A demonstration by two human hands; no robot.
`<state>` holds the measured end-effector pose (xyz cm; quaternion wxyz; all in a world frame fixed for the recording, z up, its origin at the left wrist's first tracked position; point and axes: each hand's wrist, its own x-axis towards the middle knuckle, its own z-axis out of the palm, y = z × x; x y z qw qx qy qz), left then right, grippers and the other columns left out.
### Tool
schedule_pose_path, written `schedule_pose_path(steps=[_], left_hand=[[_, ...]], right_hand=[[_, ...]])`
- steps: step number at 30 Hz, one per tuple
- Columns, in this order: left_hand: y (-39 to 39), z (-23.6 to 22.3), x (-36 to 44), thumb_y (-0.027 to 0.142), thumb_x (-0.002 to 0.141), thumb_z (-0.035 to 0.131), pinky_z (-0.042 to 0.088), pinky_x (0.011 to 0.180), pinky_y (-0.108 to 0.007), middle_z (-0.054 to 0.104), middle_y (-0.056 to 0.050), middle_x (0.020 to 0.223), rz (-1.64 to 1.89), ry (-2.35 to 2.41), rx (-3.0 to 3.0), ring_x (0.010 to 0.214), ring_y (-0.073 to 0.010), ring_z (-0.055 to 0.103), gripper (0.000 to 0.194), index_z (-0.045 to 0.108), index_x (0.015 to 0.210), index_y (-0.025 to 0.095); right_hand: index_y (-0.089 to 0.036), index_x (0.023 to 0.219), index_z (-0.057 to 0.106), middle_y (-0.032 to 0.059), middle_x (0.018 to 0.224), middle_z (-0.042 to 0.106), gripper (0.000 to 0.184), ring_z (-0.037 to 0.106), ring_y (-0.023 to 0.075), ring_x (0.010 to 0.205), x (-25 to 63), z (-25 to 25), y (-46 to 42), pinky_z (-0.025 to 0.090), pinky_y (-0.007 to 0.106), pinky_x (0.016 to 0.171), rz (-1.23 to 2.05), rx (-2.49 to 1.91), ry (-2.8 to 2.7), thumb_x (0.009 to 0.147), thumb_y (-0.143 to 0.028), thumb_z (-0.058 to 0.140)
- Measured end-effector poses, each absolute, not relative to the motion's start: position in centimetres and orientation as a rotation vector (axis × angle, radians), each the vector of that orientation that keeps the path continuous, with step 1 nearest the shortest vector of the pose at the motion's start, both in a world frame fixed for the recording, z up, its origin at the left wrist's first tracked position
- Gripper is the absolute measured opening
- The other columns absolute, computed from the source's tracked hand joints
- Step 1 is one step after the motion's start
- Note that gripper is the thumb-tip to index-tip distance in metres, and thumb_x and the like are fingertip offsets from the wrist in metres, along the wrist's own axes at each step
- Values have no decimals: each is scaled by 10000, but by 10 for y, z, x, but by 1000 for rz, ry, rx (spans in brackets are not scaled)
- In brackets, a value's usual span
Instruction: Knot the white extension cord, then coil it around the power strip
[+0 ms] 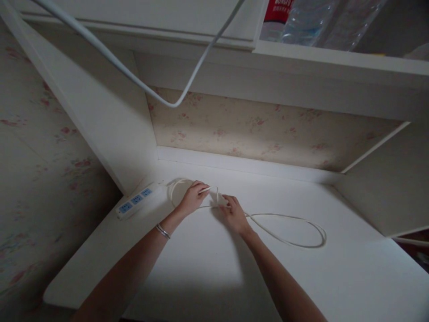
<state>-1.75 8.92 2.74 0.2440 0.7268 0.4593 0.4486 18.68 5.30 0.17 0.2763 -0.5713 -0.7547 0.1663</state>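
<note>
A thin white cable [279,214] lies on the white desktop, with a loop on each side of my hands. My left hand [193,197], wearing silver bracelets at the wrist, is closed in a pinch on one length of it. From those fingers the cable runs right and bends down between the hands. My right hand [234,213] is curled around the cable just to the right, fingertips pointing left; its exact grip is partly hidden. Left of my left hand sits a white power strip [136,202] with blue socket faces.
A thicker white cord [172,105] hangs in a curve close to the camera. Above the desk, a shelf [338,56] holds clear plastic bottles [306,22], one with a red label. Side panels [110,112] and a flowered wall [254,127] enclose the desk [201,264].
</note>
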Motion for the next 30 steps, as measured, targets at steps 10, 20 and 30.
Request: schedule_pose_path(steps=[10, 20, 30], left_hand=[[58, 25, -40, -46, 708, 398, 416, 1048, -331, 564, -63, 1251, 787, 1189, 2361, 1188, -177, 510, 544, 656, 1102, 228], [79, 18, -113, 326, 903, 446, 458, 880, -336, 654, -132, 986, 262, 2131, 2217, 960, -239, 613, 295, 652, 1008, 144], [74, 2, -113, 190, 859, 463, 479, 819, -293, 504, -152, 1256, 325, 2211, 2197, 988, -213, 603, 419, 485, 1273, 133]], right_hand=[[-225, 933, 690, 70, 1016, 611, 243, 506, 228, 1011, 164, 31, 59, 406, 386, 900, 196, -1168, -2292, 900, -411, 537], [-182, 796, 674, 91, 914, 614, 312, 515, 231, 972, 197, 20, 54, 425, 369, 860, 64, -1306, -2339, 908, -432, 524], [-209, 990, 664, 65, 1018, 679, 215, 602, 186, 943, 226, 25, 72, 469, 338, 852, 497, -1299, -1981, 889, -338, 524]])
